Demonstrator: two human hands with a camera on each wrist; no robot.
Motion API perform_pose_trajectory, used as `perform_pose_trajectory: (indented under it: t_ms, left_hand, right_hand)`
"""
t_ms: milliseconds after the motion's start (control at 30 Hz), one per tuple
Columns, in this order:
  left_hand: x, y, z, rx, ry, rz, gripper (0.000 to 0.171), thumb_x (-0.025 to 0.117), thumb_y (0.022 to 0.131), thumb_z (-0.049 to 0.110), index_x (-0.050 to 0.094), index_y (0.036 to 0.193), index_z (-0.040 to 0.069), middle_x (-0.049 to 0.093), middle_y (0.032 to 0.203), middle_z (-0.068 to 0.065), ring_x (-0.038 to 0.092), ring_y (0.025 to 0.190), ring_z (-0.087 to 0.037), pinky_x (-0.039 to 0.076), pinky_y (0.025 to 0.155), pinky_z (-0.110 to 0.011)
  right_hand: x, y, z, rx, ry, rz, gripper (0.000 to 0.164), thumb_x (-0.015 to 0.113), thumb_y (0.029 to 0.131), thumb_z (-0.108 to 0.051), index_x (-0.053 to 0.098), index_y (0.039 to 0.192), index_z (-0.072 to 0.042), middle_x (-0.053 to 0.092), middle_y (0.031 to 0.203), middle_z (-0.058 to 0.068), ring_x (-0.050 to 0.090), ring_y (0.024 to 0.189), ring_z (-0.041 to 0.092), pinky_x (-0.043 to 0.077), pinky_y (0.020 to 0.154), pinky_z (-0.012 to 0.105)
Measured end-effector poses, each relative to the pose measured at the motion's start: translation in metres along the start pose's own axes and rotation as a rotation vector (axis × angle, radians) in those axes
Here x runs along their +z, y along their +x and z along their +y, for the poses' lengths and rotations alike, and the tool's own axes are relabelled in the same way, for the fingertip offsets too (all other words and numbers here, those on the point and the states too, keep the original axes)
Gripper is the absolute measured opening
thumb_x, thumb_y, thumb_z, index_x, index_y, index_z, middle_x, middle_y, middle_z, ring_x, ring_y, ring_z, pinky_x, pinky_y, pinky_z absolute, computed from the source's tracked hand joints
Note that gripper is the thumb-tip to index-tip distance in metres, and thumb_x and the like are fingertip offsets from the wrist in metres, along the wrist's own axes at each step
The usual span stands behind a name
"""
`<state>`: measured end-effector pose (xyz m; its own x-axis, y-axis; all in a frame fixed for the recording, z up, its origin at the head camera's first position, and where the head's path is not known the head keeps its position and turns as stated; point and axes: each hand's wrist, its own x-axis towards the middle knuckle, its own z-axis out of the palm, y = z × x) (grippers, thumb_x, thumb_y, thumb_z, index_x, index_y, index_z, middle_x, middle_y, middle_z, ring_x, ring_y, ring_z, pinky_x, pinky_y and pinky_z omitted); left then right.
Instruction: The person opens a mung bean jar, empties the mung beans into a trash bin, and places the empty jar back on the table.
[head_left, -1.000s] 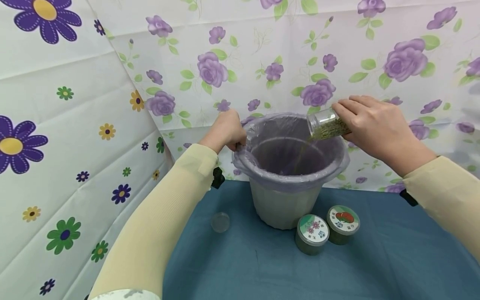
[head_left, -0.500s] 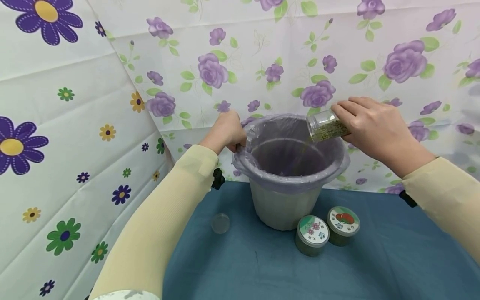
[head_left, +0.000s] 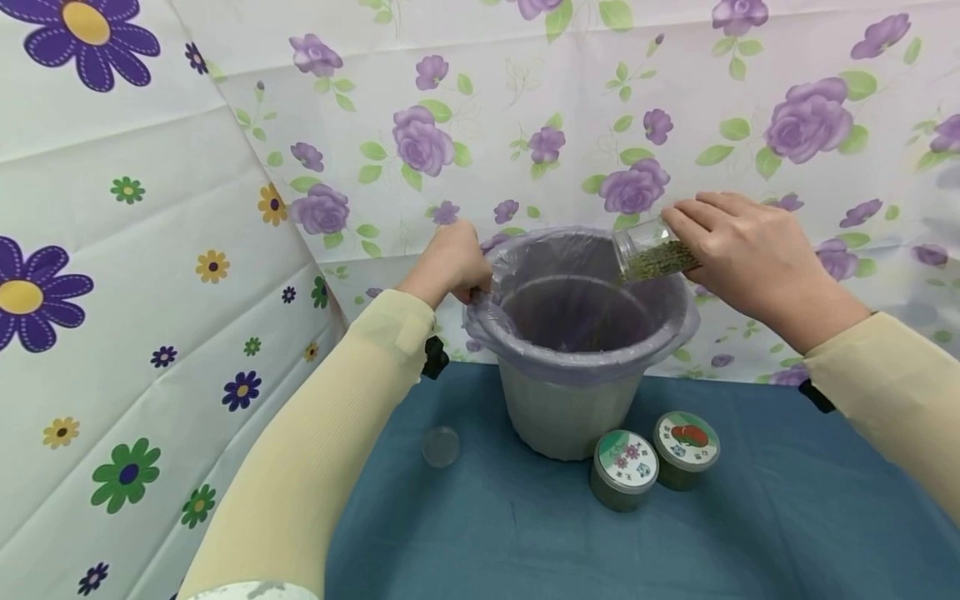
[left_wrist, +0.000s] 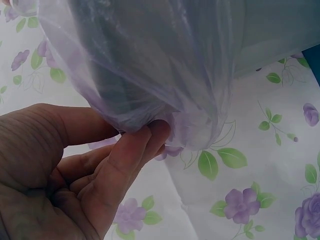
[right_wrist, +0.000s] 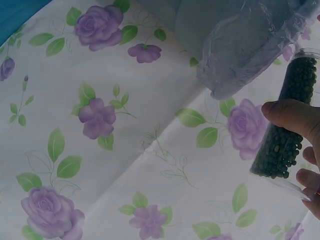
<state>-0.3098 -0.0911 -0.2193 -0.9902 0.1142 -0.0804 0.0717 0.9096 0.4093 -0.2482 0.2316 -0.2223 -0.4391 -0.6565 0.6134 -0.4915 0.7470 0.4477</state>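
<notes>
A pale bin (head_left: 566, 417) lined with a thin lilac plastic bag (left_wrist: 155, 60) stands against the back wall. At its left rim my left hand (head_left: 454, 260) pinches a gathered edge of the bag between thumb and fingertips. My right hand (head_left: 757, 258) grips a clear jar (head_left: 637, 237), tilted mouth-down to the left over the bin's right side. Small green beans (right_wrist: 282, 145) fill much of the jar; its mouth is uncovered. The palm hides the jar's base in the head view. The bottom of the bin is dark.
Two lidded round tubs, one with a flower label (head_left: 628, 458) and one with a red-fruit label (head_left: 687, 438), sit in front of the bin. A clear round disc (head_left: 440, 447) lies left on the blue cloth (head_left: 540, 550). Flowered sheets (head_left: 525, 108) cover the walls behind and left.
The faint stream of beans seen below the jar's mouth earlier no longer shows clearly. Both hands, the jar and the bin stay almost where they were.
</notes>
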Motion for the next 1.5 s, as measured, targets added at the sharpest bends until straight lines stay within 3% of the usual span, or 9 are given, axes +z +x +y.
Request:
perform_pose_trajectory:
  t_ms: [867, 1500]
  left_hand:
    - [-0.0003, -0.0010, -0.0019, 0.009, -0.012, -0.002, 0.006, 0.066, 0.069, 0.002, 0.064, 0.064, 0.005, 0.068, 0.064, -0.013, 0.068, 0.054, -0.022, 0.053, 0.046, -0.027]
    - [-0.0002, 0.0005, -0.0021, 0.017, 0.007, 0.011, 0.007, 0.064, 0.067, 0.001, 0.063, 0.062, 0.006, 0.065, 0.057, -0.010, 0.067, 0.051, -0.021, 0.052, 0.044, -0.026]
  right_hand:
    - [0.0032, 0.0019, -0.0019, -0.025, -0.009, 0.009, 0.082, 0.091, 0.048, -0.008, 0.057, 0.122, -0.001, 0.064, 0.112, 0.020, 0.060, 0.103, 0.038, 0.050, 0.083, 0.051]
    - [0.0039, 0.0021, -0.0028, -0.015, -0.006, -0.010, 0.085, 0.091, 0.048, -0.009, 0.056, 0.124, -0.002, 0.063, 0.115, 0.019, 0.059, 0.105, 0.038, 0.050, 0.084, 0.051]
